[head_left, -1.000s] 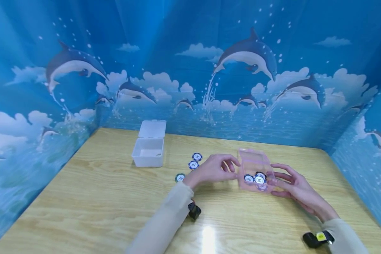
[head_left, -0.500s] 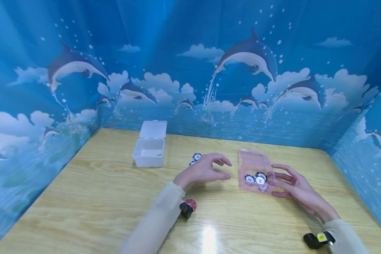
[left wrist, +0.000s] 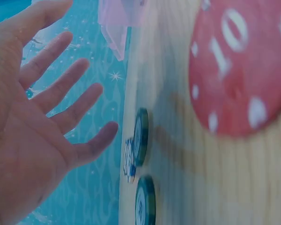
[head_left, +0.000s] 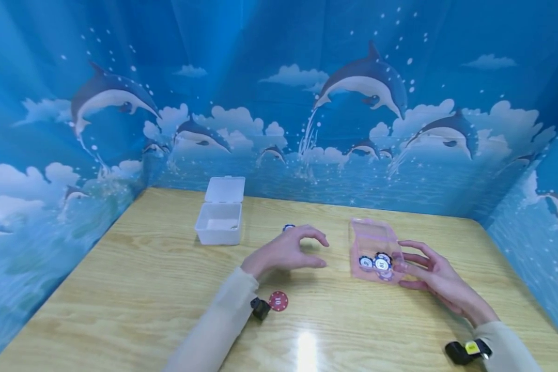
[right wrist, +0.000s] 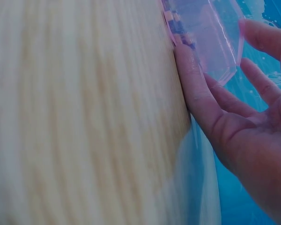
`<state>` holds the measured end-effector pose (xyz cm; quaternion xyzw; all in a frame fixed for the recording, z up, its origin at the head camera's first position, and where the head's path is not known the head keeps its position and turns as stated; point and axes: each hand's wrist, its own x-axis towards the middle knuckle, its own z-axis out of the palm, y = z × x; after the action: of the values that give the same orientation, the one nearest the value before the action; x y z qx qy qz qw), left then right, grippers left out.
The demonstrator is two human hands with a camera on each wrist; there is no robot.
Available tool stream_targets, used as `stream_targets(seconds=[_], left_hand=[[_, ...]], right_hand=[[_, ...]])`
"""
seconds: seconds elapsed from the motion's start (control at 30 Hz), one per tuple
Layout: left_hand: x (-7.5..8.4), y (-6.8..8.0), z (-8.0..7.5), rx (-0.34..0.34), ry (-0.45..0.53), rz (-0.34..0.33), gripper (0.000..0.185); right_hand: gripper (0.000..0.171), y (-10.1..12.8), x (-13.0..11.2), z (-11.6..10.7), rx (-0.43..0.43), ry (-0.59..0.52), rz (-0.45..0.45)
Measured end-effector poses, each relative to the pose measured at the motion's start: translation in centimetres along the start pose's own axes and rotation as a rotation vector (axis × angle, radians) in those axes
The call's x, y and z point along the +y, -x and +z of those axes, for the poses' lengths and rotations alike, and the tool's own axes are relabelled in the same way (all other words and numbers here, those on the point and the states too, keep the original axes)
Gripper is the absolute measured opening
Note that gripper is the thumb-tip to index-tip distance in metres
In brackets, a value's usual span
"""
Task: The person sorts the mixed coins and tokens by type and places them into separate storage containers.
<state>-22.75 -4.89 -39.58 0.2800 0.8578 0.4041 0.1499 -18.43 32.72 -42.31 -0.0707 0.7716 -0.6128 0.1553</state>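
On the wooden surface (head_left: pixel 135 289), right of centre, one clear pink box (head_left: pixel 374 250) stands with its lid open; three blue-and-white chips (head_left: pixel 374 262) show inside it, markings too small to read. Right hand (head_left: pixel 430 279) rests against the box's right side, grip released, fingers straight and touching the wall; the right wrist view shows the same contact. Left hand (head_left: pixel 285 251) hovers left of the box, well apart from it, grip released, fingers loosely spread, holding nothing. One blue chip (head_left: pixel 288 227) peeks out just behind the left hand in the head view; the left wrist view shows three blue chips (left wrist: pixel 141 137) on edge-on sightline near the fingers. One red chip (head_left: pixel 278 300) lies near the left wrist, reading "10" in the left wrist view. One white box (head_left: pixel 218 223) with its lid up sits farther left, towards the back.

Versus half a second ago: left hand has drawn away from the pink box towards the left; red chip now fully uncovered; fewer blue chips visible behind the hand. Right hand unchanged.
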Motion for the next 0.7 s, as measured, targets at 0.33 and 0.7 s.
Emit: stream_targets(seconds=[0.33, 0.7], left_hand=[[-0.9, 1.4, -1.2, -0.034, -0.119, 0.050, 0.046], [-2.0, 3.8, -2.8, -0.110, -0.209, 0.028, 0.049]], right_hand=[[0.064, 0.1, -0.1, 0.0, 0.003, 0.007, -0.003], [0.062, 0.0, -0.1, 0.1, 0.002, -0.003, 0.000]])
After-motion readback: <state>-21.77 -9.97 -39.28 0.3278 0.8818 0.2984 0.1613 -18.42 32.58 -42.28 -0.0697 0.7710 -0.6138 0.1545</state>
